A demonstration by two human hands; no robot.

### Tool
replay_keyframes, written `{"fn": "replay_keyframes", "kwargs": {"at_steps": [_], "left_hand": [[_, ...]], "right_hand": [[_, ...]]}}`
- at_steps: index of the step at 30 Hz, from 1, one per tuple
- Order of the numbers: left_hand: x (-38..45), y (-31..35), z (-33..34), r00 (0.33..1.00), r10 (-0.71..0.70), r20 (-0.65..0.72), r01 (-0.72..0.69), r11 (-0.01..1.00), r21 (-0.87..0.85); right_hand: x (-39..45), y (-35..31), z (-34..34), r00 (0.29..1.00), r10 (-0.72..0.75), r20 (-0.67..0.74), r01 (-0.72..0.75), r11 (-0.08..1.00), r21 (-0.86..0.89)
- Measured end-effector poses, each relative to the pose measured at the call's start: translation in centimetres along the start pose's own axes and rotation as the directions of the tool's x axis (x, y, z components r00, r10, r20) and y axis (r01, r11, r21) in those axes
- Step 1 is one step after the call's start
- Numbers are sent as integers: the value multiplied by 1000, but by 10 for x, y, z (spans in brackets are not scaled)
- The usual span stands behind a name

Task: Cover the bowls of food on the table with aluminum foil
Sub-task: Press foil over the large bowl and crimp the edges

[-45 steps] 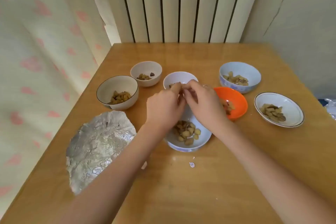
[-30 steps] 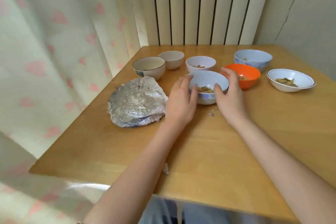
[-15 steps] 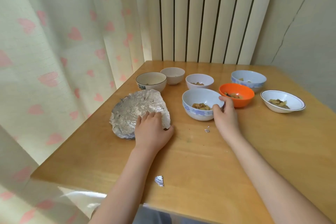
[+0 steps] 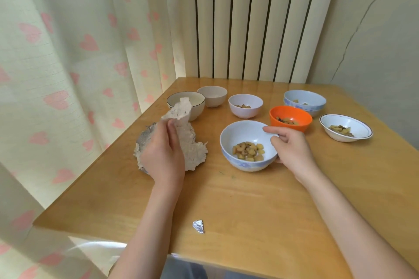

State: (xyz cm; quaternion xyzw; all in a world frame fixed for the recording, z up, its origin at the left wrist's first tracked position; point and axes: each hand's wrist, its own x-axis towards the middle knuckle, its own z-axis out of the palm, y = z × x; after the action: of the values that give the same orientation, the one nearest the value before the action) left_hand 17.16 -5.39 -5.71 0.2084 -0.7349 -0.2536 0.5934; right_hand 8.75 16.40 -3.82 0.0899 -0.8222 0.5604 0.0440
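Note:
A crumpled sheet of aluminum foil (image 4: 192,145) lies at the table's left side, its far edge lifted. My left hand (image 4: 164,152) pinches that raised edge between thumb and fingers. A blue-patterned bowl (image 4: 243,140) holding potato chunks stands in the middle. My right hand (image 4: 292,146) grips its right rim, thumb on the inner edge. Several other bowls sit behind, uncovered: an orange one (image 4: 290,118), a small white one (image 4: 245,105), a light blue one (image 4: 304,102), a shallow rimmed dish (image 4: 345,127), a beige one (image 4: 212,96) and a dark-rimmed one (image 4: 196,103).
The wooden table (image 4: 260,199) stands in a corner, with a heart-patterned curtain (image 4: 68,63) at the left and a ribbed radiator (image 4: 260,18) behind. A small scrap of foil (image 4: 198,226) lies near the front edge.
My left hand went from lying flat on the foil to pinching and lifting its far edge. My right hand stayed on the blue-patterned bowl's rim. The camera view shifted a little.

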Motion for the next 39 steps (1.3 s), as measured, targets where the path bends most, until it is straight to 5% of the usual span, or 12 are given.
{"fn": "replay_keyframes", "kwargs": {"at_steps": [4, 8, 17, 20, 25, 29, 32, 33, 36, 39], "left_hand": [[13, 6, -8, 978, -176, -112, 129, 931, -341], [29, 19, -10, 952, -275, -132, 184, 863, -470], [66, 23, -10, 844, -537, -16, 394, 639, -661], [68, 20, -10, 764, -630, 137, 528, 489, -695], [51, 39, -4, 698, -648, 303, 655, 408, -636], [35, 55, -4, 725, -572, 383, 677, 488, -551], [33, 47, -12, 682, -495, 538, 731, 454, -509], [33, 38, -14, 682, -446, 580, 725, 518, -454], [35, -4, -7, 748, -297, 594, 402, 915, -48], [30, -27, 12, 659, -340, 671, 220, 940, 260]], "right_hand": [[-19, -3, -15, 987, 74, 144, -82, 995, 56], [-36, 5, -29, 968, 1, 251, -15, 998, 54], [-42, -5, -31, 972, -112, 208, 101, 993, 61], [-31, -33, -27, 974, -182, 133, 157, 971, 180], [-16, -70, 2, 855, -70, 514, -267, 790, 553], [-10, -65, 18, 890, 62, 451, -394, 601, 695], [0, -56, 5, 950, 147, 275, -305, 624, 720], [4, -52, -4, 962, 160, 223, -273, 629, 728], [15, -41, -36, 974, 189, 122, -214, 616, 758], [19, -28, -55, 960, 245, 136, -261, 604, 753]]}}
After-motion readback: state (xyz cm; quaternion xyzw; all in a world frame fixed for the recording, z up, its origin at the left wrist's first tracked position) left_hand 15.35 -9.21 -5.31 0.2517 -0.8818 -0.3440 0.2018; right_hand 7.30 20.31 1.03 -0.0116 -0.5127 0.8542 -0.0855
